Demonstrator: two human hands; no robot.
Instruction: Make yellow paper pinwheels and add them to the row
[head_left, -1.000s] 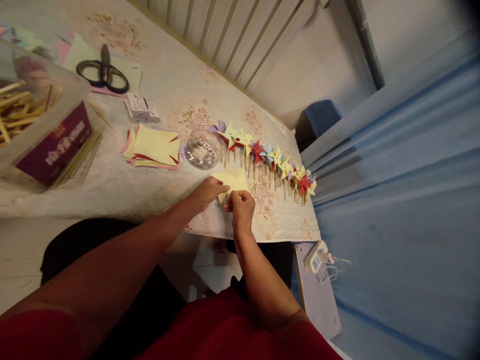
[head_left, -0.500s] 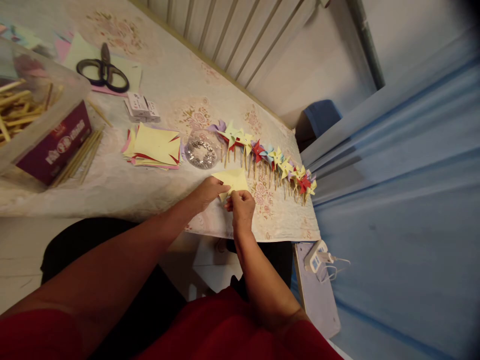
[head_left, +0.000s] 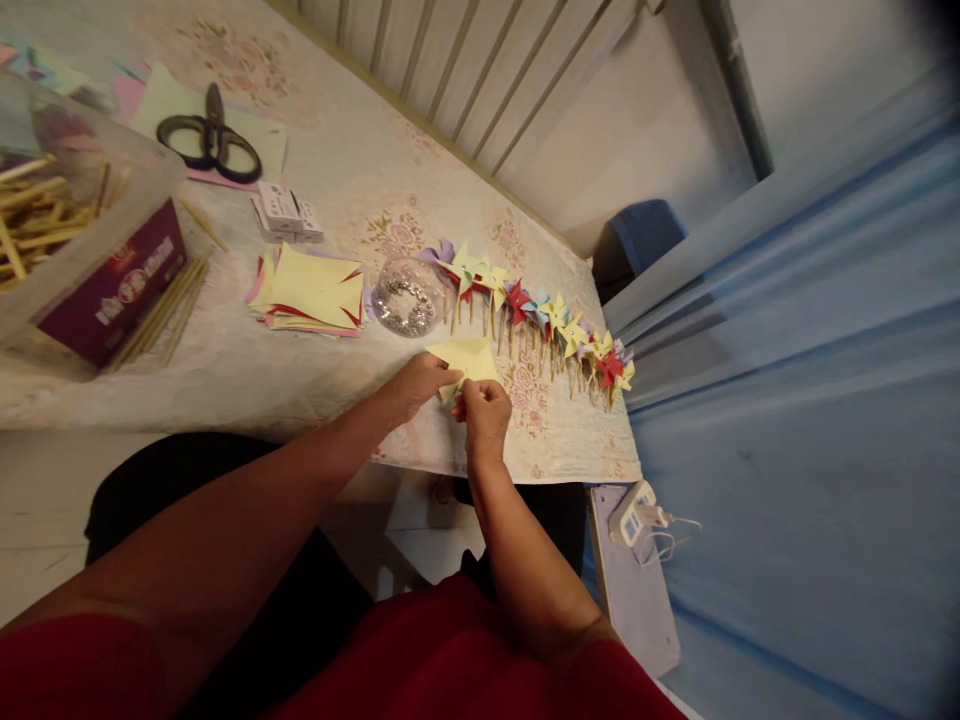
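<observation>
From where I stand, a clear plastic tub [head_left: 120,285] with a purple label is at far left, full of thin sticks [head_left: 45,225], with more loose sticks [head_left: 161,315] lying against its side. Dark-handled scissors [head_left: 214,145] rest on sheets of paper beyond it, and small white boxes [head_left: 286,212] sit just nearer. Next comes a stack of coloured paper [head_left: 311,290], yellow uppermost, then a clear round dish [head_left: 409,266] of small silvery pieces. Near the counter's [head_left: 585,450] front edge, the left hand [head_left: 420,385] grips a yellow sheet [head_left: 471,358] by its left side; the right hand [head_left: 486,410] pinches its lower edge. I can't tell whether the sheet touches the counter. Behind it and rightward runs a row of pinwheels [head_left: 556,312] on sticks. A blue curtain [head_left: 810,400] hangs at far right.
</observation>
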